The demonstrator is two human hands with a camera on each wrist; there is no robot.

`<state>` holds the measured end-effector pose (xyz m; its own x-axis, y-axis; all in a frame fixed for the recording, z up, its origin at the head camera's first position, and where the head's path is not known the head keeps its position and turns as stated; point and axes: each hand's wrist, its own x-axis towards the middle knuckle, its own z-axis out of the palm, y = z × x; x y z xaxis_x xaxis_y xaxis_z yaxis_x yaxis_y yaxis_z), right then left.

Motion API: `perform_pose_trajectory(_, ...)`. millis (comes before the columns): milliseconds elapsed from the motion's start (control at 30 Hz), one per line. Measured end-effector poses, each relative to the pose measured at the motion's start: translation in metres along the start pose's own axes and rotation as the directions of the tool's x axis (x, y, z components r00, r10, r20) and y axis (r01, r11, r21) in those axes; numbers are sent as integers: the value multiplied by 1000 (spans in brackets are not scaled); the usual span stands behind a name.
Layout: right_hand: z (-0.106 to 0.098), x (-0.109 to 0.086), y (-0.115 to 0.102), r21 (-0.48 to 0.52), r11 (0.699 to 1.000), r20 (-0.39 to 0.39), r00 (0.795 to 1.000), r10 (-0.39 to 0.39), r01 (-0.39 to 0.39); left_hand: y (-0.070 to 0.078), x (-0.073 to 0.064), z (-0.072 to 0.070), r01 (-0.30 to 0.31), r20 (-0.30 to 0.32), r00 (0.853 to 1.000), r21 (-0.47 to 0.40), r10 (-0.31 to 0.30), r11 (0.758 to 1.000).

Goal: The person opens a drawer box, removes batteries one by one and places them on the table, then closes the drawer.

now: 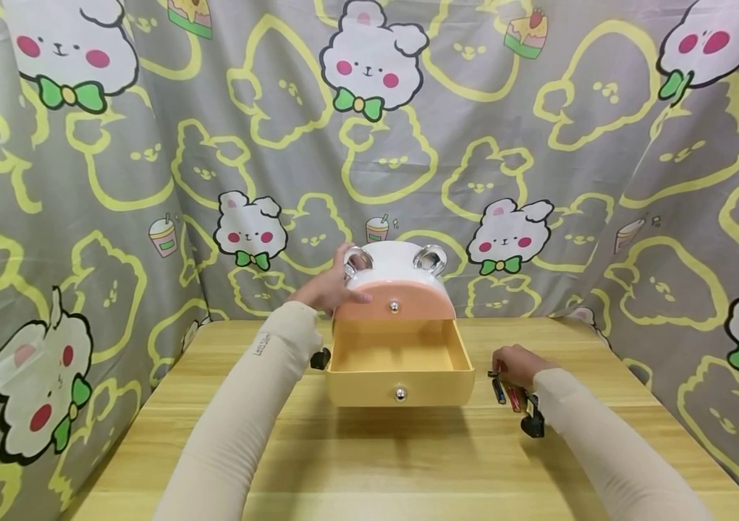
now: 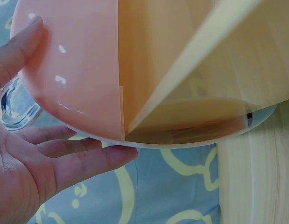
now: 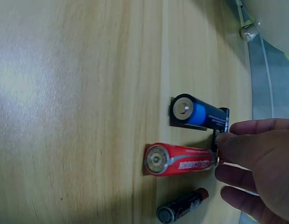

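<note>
A small storage box (image 1: 402, 252) with a white shell and silver ears stands on the table, its orange upper drawer (image 1: 421, 300) closed. The yellow lower drawer (image 1: 369, 391) is pulled out, with its bare floor showing. My left hand (image 1: 328, 288) holds the box's left side, thumb on the orange front and fingers along the shell. Right of the box, my right hand (image 1: 520, 365) pinches a dark battery (image 3: 225, 119), partly hidden by the fingertips. Close by lie a black-and-blue battery (image 3: 200, 112), a red battery (image 3: 181, 159) and a smaller black battery (image 3: 181, 206).
The wooden table (image 1: 369, 463) reaches back to a grey patterned curtain (image 1: 369, 159), which also hangs at both sides. Round silver knobs stick out from the drawer fronts, such as the lower knob (image 1: 400, 394). The pulled-out drawer juts toward me between both arms.
</note>
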<state>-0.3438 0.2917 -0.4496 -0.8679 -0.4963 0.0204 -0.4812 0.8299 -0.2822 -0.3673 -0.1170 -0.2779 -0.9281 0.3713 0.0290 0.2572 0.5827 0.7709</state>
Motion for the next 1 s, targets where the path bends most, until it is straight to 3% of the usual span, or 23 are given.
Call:
perform_pose_trajectory(267, -11, -4, -6, 2, 999, 19, 999, 50, -50, 1, 1, 2, 15, 5, 1000, 6, -15, 1000)
perform_pose_trajectory(700, -25, -11, -18, 92, 995, 11, 999, 39, -40, 0, 0, 0, 15, -4, 1000, 7, -15, 1000)
perform_pose_trajectory(1000, -26, -24, -31, 153, 988, -40, 999, -13, 19, 0, -2, -2, -20, 5, 1000, 14, 20, 1000)
